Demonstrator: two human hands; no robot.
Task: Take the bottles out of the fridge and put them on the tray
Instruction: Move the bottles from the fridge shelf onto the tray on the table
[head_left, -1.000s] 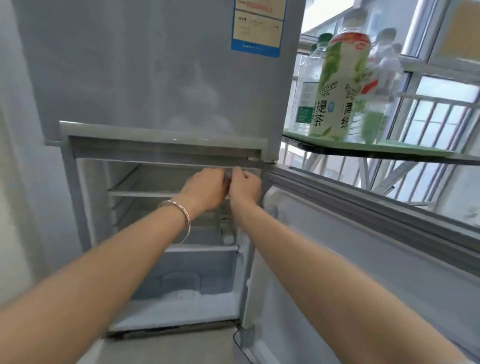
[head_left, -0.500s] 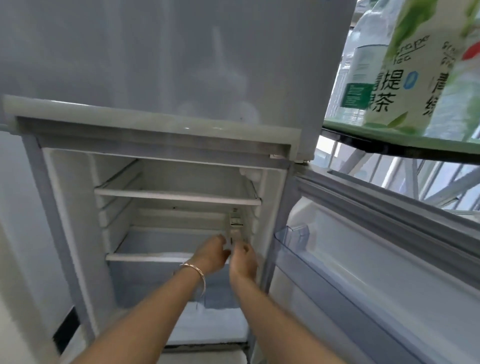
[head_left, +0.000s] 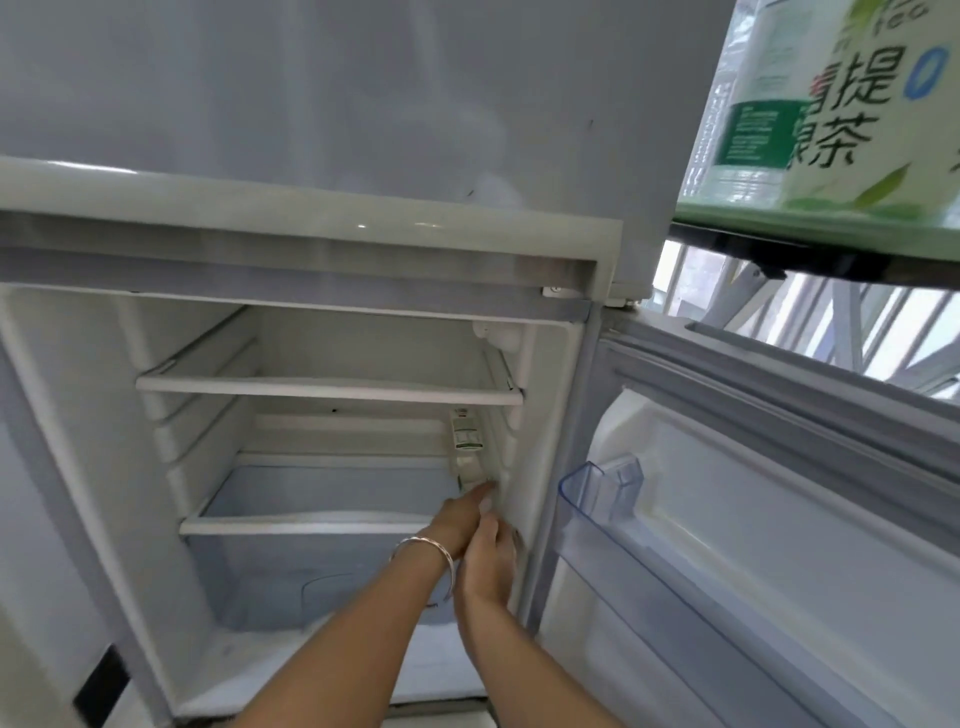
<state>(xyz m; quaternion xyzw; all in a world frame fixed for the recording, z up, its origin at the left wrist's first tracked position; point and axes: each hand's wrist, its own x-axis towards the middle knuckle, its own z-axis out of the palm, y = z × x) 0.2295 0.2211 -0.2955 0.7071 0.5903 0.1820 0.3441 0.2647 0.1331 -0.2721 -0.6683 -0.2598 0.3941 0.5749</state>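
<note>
I'm working in what looks like a home: a small grey two-door household fridge (head_left: 337, 130) stands open just beside a window with white metal bars (head_left: 848, 332), and labelled plastic drink bottles (head_left: 857, 114) sit on a pale green tray (head_left: 779, 217).

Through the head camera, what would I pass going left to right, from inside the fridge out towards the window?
upper fridge shelf → small bottle against the fridge's inner right wall → clear door bin → water bottle → tea bottle, the last two standing on the green tray.
</note>
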